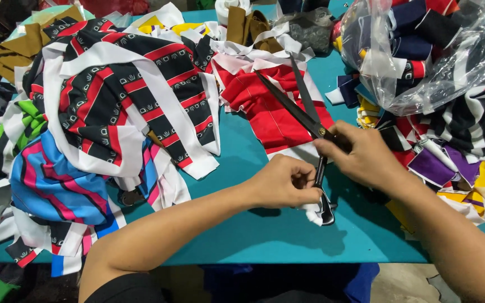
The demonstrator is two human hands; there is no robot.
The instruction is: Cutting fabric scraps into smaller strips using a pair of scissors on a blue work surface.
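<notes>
Teal desk fills the middle of the frame, crowded on three sides by cut fabric. At centre right, one pair of scissors lies angled toward the upper middle, its two long blades parted in a narrow V over a red-and-white piece.

The right hand grips the scissors at the pivot, fingers curled closed around the metal, seemingly to steady the tool. The left hand sits just below at centre, fingers pinched shut on a small white scrap next to the dark handles, apparently holding the cloth taut near the blades.

One large heap of striped pieces in black, red and white spreads over the upper left, likely pushed aside to keep a working gap; blue-and-pink pieces and green-striped ones lie beneath it at the left edge. One clear plastic bag of scraps sits in the upper right, with loose purple and yellow offcuts below it.
</notes>
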